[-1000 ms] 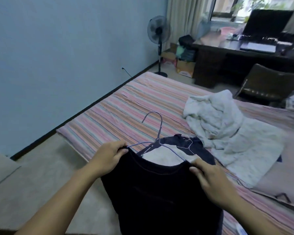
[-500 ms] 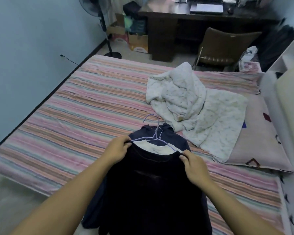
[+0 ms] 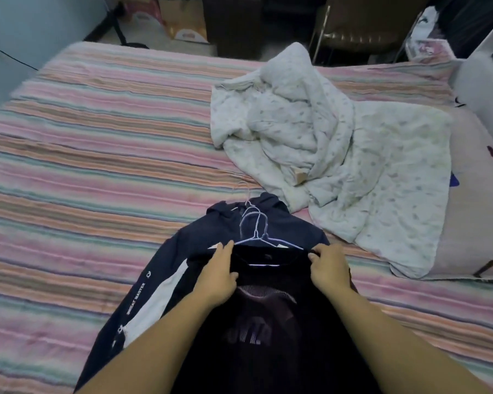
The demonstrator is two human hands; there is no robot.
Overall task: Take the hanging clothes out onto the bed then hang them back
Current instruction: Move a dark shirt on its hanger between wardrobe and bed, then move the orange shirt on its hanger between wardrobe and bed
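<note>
I see the left hand and right hand each pinching a shoulder of the black shirt, long axis running toward me, collar pointing away. It lies on a navy jacket on the striped bed. I count two, possibly three, wire hangers, hooks pointing away; one white quilt lies just beyond.

Crumpled white quilt (beside cartons)

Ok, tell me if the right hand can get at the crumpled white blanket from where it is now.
Probably yes. The right hand pinches the dark shirt by its shoulder, and the white blanket lies just beyond it on the bed with nothing between. It would have to let go of the shirt first.
</note>
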